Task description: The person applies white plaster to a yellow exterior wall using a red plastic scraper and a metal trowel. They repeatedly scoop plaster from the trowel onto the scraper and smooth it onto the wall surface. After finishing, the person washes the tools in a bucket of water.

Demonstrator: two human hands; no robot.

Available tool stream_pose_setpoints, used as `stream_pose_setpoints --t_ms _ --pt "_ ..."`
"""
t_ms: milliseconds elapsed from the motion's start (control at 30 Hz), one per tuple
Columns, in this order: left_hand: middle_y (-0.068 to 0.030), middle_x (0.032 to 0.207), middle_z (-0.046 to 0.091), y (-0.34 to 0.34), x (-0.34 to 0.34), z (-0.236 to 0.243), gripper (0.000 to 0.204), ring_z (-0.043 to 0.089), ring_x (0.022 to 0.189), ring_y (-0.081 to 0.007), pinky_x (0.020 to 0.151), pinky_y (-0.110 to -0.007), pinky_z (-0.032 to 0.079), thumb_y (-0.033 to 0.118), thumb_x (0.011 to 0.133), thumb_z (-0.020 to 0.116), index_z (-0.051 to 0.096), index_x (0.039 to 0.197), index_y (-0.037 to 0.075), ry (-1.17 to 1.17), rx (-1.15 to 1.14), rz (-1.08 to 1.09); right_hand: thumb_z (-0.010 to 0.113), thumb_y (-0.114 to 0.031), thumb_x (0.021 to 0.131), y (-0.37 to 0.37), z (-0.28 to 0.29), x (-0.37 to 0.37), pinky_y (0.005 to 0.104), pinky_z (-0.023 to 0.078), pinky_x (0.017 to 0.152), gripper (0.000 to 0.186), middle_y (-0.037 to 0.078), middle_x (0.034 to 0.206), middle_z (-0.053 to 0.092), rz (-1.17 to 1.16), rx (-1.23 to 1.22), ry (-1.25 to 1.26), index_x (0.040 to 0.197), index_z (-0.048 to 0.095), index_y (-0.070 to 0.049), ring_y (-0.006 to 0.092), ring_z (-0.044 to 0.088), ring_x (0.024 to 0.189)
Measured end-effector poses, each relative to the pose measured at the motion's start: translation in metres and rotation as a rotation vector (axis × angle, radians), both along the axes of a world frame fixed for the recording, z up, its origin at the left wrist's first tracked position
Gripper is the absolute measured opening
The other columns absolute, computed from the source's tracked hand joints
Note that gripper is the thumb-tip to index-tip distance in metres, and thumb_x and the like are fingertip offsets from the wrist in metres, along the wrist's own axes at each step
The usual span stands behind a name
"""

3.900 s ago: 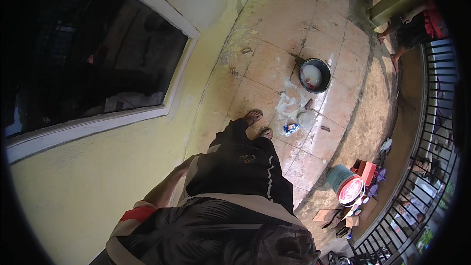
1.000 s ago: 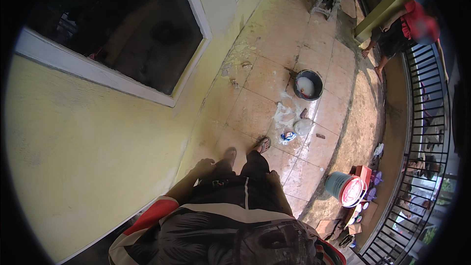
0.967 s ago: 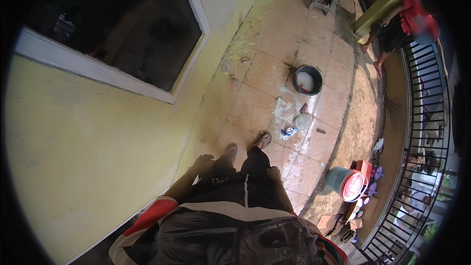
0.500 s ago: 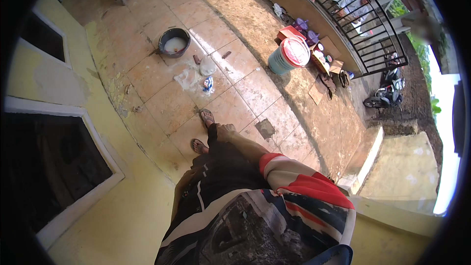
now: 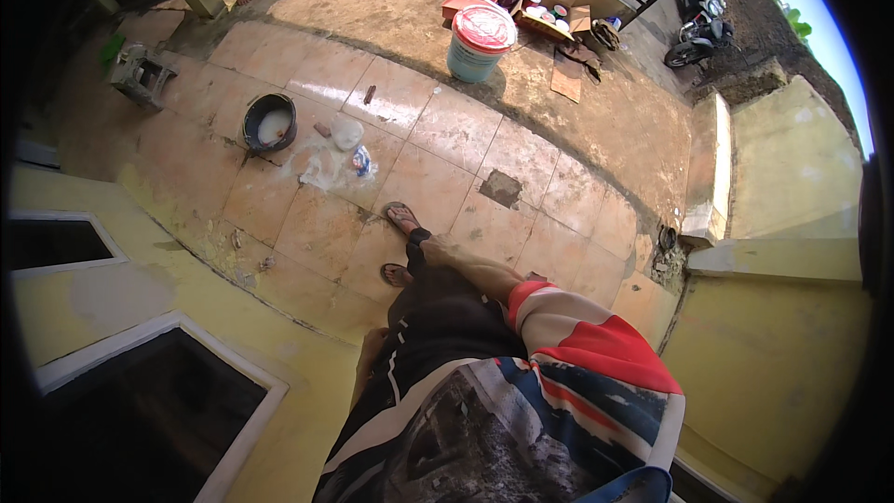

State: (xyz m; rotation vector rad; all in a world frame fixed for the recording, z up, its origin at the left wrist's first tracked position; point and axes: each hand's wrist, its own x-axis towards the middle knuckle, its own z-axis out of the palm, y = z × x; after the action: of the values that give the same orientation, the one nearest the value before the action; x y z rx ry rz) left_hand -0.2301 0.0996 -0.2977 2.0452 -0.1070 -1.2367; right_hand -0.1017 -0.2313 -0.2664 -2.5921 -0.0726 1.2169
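R hand (image 5: 430,249) hangs by the thigh, beside the dark shorts (image 5: 438,317), holding nothing; fingers hidden, can't tell if curled or spread. L hand (image 5: 371,346) low by the wall, grip unclear too. Sandals (image 5: 402,217) on the tiled floor (image 5: 466,130). Further out: black basin (image 5: 269,121), plastic bag (image 5: 326,163), lidded bucket (image 5: 480,37), motorbike (image 5: 694,33).
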Motion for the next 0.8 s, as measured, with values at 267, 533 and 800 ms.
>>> stream_pose_setpoints --t_ms 267,533,800 --pt "-0.0163 0.115 0.067 0.058 -0.015 0.046 0.035 0.067 0.103 -0.0336 0.088 -0.045 0.053 0.027 0.092 0.058 0.062 0.119 0.005 -0.286 0.524 0.033 0.056 -0.043 0.091 -0.048 0.011 -0.014 0.0479 0.051 0.087 0.044 0.023 0.106 0.07 -0.51 0.309 -0.282 0.108 0.07 -0.005 0.0398 0.066 0.101" --pt "-0.0155 0.119 0.065 0.031 -0.037 0.06 0.033 0.065 0.107 -0.0335 0.089 -0.046 0.053 0.025 0.095 0.05 0.059 0.123 0.009 0.26 0.379 -0.292 0.065 -0.031 0.084 -0.151 -0.017 -0.085 0.0433 0.057 0.076 0.037 0.021 0.097 0.072 -0.343 -0.021 -0.087 0.107 0.071 -0.003 0.0337 0.071 0.089" --pt "-0.0141 0.119 0.066 0.014 -0.001 0.059 0.048 0.063 0.113 -0.0322 0.09 -0.05 0.053 0.039 0.095 0.05 0.052 0.135 0.013 0.465 0.244 0.199 0.063 -0.031 0.09 -0.141 -0.038 -0.077 0.0359 0.059 0.053 0.035 0.013 0.084 0.071 -0.722 0.327 0.125 0.11 0.068 -0.003 0.0237 0.071 0.068"
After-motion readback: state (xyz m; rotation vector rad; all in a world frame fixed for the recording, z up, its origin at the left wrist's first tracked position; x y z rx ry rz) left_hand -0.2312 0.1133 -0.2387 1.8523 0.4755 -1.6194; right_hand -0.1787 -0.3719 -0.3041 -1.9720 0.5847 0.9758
